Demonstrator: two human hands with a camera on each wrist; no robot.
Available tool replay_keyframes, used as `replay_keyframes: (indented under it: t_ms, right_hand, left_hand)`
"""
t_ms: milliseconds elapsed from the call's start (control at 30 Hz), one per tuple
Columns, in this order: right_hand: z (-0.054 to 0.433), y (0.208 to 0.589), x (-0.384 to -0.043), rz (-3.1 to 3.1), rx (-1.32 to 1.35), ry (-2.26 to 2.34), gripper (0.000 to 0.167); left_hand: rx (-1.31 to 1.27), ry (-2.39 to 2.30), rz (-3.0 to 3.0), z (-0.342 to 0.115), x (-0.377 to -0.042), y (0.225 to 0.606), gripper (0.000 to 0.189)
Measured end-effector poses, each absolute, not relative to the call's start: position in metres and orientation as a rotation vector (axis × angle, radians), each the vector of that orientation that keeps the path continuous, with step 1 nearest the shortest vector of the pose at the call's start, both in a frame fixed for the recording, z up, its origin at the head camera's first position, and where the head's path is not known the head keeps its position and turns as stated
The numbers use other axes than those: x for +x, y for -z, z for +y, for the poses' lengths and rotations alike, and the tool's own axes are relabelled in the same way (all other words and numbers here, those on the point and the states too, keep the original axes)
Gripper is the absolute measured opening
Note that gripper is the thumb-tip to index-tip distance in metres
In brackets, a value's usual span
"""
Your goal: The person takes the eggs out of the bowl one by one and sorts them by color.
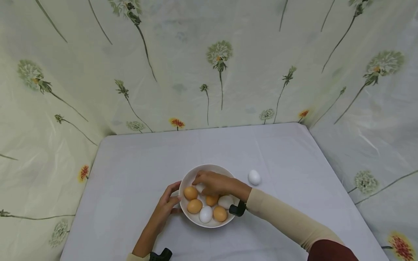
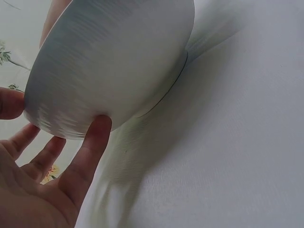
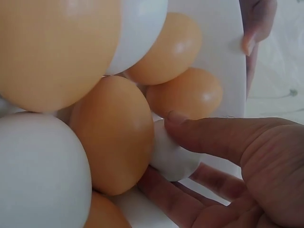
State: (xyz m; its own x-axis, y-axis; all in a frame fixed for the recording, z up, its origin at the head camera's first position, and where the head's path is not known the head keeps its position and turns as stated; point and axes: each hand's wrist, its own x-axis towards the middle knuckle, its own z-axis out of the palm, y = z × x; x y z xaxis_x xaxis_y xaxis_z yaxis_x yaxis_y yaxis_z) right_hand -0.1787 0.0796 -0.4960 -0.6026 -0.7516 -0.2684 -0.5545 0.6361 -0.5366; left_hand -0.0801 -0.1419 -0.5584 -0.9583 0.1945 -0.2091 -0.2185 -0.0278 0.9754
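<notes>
A white bowl (image 1: 209,167) stands on the table holding several brown and white eggs. My left hand (image 1: 164,206) holds the bowl's left side, its spread fingertips against the outer wall (image 2: 109,57). Inside the bowl, the thumb and fingers of my right hand (image 1: 213,183) pinch a white egg (image 3: 175,156) near the far left of the pile. Beside it are brown eggs (image 1: 191,193), and a larger-looking brown egg (image 3: 116,137) is close to the camera in the right wrist view. My right hand partly hides the pinched egg and others.
One white egg (image 1: 254,177) lies on the table to the right of the bowl. A white cloth (image 1: 130,163) covers the table. Flower-patterned sheeting (image 1: 183,72) hangs behind and at both sides.
</notes>
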Motion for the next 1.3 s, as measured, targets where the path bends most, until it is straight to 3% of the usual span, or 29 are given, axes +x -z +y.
replay_keyframes:
  t_ms: [633,1300]
  right_hand:
    - [0.090,0.483,-0.183,2.442,-1.158,0.540,0.044]
    - [0.138,0.450,-0.182,2.422,-1.068,0.825,0.046]
  left_hand:
    - [-0.029,-2.073,1.958,-0.141,-0.078,0.562,0.049]
    - [-0.041,-2.085,1.962,-0.140,-0.079,0.558,0.049]
